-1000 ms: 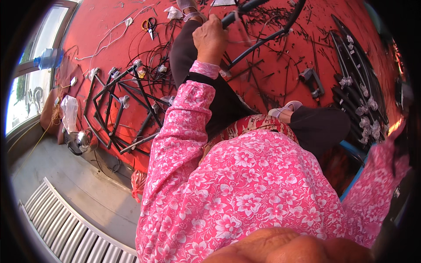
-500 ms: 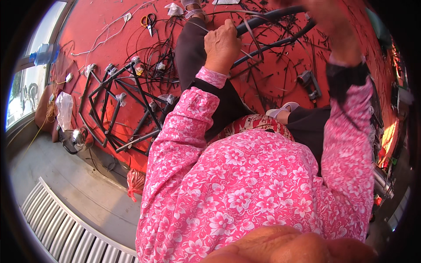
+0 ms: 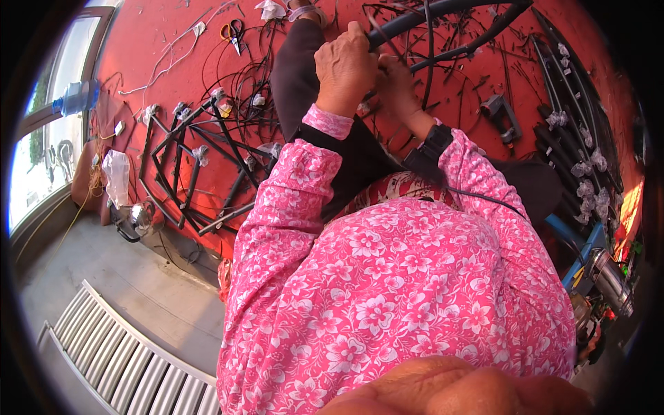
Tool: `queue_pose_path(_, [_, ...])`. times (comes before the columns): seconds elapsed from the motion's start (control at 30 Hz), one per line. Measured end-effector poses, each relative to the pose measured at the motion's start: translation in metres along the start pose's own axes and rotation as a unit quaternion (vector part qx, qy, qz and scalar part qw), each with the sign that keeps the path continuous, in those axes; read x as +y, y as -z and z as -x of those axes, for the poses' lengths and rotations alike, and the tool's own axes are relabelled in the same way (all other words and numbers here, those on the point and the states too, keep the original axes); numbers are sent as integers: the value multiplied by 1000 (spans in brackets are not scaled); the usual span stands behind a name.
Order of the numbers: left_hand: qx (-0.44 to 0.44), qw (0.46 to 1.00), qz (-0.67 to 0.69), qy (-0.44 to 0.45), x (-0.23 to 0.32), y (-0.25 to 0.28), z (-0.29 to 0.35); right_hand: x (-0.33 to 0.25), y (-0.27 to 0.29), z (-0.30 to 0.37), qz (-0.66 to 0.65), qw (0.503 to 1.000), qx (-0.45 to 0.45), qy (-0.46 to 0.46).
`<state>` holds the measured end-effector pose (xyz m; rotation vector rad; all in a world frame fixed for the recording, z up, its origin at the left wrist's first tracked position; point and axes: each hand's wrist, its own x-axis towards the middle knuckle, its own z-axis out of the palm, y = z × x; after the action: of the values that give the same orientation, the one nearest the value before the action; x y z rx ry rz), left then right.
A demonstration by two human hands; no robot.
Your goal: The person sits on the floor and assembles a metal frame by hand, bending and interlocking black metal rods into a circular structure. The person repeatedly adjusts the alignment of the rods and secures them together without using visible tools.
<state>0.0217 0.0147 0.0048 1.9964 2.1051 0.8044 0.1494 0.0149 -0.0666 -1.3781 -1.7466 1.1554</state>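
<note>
My left hand (image 3: 346, 72) is closed around the near end of a dark tube frame (image 3: 443, 17), which runs up to the right past the top edge. Just right of it, my right hand (image 3: 399, 88) has its fingers curled against the tube's underside, close to the left fingers. What the right fingertips hold is hidden. Thin dark strips (image 3: 429, 62) hang over the frame beside this hand. A black band (image 3: 437, 142) wraps my right wrist.
Bare dark frames (image 3: 200, 166) with plastic-wrapped ends lie at the left, more tubes (image 3: 577, 138) at the right. Scissors (image 3: 236, 36), a power tool (image 3: 501, 117) and tangled black strips (image 3: 242, 90) lie on the red floor (image 3: 152, 41). A slatted metal rack (image 3: 124, 353) sits lower left.
My right hand has swung from the upper right down and left to beside my left hand. The left hand keeps its grip on the frame. The view has shifted slightly.
</note>
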Motion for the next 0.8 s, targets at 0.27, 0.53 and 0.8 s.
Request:
queue_pose_path(0.27, [-11,999,-30,5,3,-3,-6,30,21,-38,42,950,-7,311])
queue_pose_path(0.53, [-32,998,-24,53,-9,2,-14,199,15,-24,162,958,-40,234])
queue_pose_path(0.8, [-36,993,-61,95,-13,4,-21,343,122,113,354,911,-173,-122])
